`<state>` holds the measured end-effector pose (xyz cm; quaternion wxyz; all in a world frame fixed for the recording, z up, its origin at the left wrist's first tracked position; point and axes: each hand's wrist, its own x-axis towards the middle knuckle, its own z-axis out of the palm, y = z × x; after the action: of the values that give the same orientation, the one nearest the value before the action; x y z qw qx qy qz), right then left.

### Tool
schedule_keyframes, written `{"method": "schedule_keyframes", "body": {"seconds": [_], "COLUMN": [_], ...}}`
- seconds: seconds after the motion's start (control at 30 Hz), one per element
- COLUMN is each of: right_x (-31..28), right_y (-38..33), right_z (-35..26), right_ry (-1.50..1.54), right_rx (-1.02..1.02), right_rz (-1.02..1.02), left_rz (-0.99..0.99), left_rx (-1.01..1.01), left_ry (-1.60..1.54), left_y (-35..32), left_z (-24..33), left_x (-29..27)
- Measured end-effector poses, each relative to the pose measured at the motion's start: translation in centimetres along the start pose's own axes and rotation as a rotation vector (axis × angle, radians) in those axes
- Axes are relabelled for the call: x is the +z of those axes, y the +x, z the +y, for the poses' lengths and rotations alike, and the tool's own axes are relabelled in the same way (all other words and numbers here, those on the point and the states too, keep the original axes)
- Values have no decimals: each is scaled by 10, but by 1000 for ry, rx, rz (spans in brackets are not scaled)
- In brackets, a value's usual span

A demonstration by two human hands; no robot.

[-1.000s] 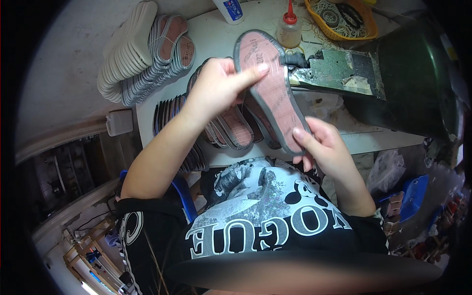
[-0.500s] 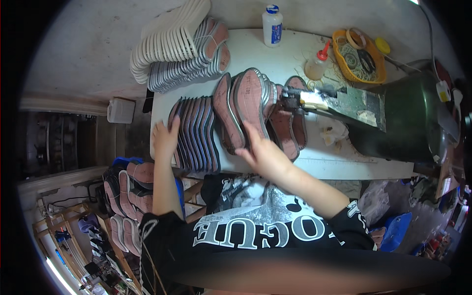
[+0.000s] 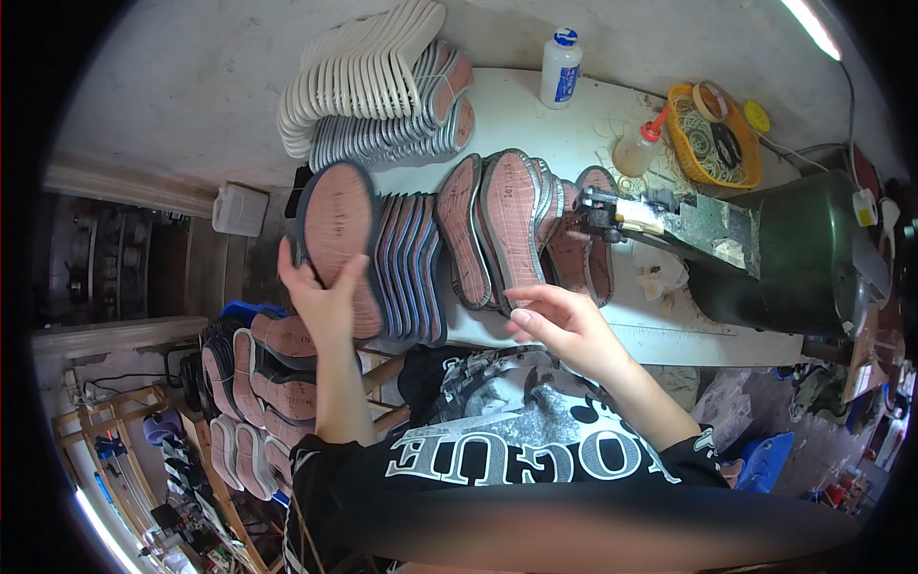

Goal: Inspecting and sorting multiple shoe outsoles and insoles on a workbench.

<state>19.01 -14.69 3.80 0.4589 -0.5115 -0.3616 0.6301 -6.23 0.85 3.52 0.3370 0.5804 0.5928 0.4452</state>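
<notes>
Up at the bench's (image 3: 535, 100) left edge, the left hand (image 3: 323, 292) reaches forward, its grip closed around a pink-faced shoe sole (image 3: 335, 222) tilted above the row of soles (image 3: 406, 268). Meanwhile the right hand (image 3: 564, 327) hovers open, fingers spread, holding nothing.

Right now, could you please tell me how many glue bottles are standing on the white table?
2: a white bottle with a blue cap at the table's far edge, and a clear bottle with a red nozzle beside the yellow basket. Others may be hidden.

L hand (image 3: 320, 292) holds sole (image 3: 335, 225), R hand (image 3: 564, 325) empty
</notes>
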Motion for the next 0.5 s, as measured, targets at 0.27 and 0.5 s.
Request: {"method": "schedule_keyframes", "body": {"seconds": [0.27, 0.5], "right_x": [6, -29], "right_y": [1, -24], "right_z": [-25, -10], "right_ry": [-512, 686], "right_rx": [-609, -389], "right_rz": [306, -149], "left_rz": [-548, -1039], "left_rx": [-12, -429], "left_ry": [-1036, -951], "left_y": [-60, -61], "left_z": [53, 111], "left_x": [91, 115]}}
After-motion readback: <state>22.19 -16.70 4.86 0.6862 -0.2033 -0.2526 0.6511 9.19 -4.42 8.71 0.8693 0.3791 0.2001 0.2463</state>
